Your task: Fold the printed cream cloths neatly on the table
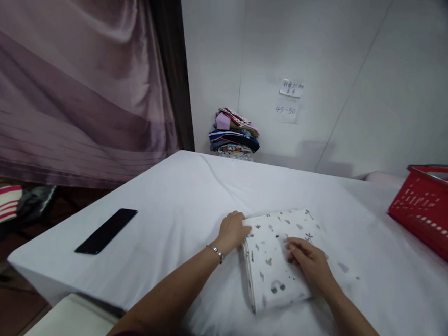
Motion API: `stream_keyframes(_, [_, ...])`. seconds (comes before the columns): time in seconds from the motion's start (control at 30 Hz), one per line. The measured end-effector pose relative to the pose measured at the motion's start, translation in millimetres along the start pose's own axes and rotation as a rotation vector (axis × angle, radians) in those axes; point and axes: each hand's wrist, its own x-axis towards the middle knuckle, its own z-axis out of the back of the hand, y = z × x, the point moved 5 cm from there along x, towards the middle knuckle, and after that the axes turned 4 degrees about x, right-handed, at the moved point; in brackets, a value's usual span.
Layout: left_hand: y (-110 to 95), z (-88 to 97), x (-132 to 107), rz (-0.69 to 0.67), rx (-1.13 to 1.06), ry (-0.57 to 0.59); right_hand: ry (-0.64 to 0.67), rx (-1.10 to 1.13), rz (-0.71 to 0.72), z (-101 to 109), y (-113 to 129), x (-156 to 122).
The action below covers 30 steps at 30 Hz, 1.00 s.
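Note:
A folded white cloth point(274, 263) with small printed motifs in grey, green and brown lies on the white-covered table in front of me. My left hand point(233, 231), a bracelet at its wrist, grips the cloth's far left corner, thumb on top and fingers at the edge. Over the middle right of the cloth is my right hand point(311, 263), its fingers bent together with the thumb. Whether anything is between those fingertips is hidden.
A black flat object point(106, 231) lies on the table point(161, 194) to the left. At the far edge stands a stack of folded clothes point(235, 133). On the right sits a red basket point(432, 208). A pink curtain point(69, 75) hangs at left; paper notes point(291, 88) are on the wall.

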Motion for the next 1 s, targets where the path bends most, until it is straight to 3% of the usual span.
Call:
stream_keyframes(0.1, [-17.8, 14.4, -4.6, -0.088, 0.087, -0.078, 0.017, 0.2, -0.108, -3.4, -2.7, -6.8])
stream_keyframes(0.23, [-70.7, 33.5, -40.4, -0.384, 0.077, -0.239, 0.033, 0.523, -0.298, -10.0, 1.1, -13.1])
stream_keyframes(0.33, [-111.7, 23.1, -77.1, -0.652, 0.007, -0.206, 0.114, 0.736, -0.351, -17.0, 7.9, -19.2])
stream_keyframes(0.4, [-126.2, 10.7, -93.2, -0.729, -0.09, -0.149, 0.135, 0.798, -0.339, -17.7, 10.2, -24.1])
stream_keyframes(0.5, [-128.5, -2.0, -97.3, -0.665, -0.284, -0.049, 0.124, 0.82, -0.29, -14.5, 10.0, -31.0])
stream_keyframes(0.63, [-121.6, -0.7, -90.0, -0.533, -0.474, 0.055, 0.129, 0.828, -0.203, -11.7, 12.8, -35.8])
stream_keyframes(0.83, [-105.2, 3.7, -86.4, -0.356, -0.528, 0.049, 0.259, 0.822, -0.155, -18.9, 17.8, -37.4])
stream_keyframes(1.0, [-93.7, -1.8, -82.6, -0.249, -0.63, 0.056, 0.341, 0.643, -0.062, -23.9, 27.6, -42.0])
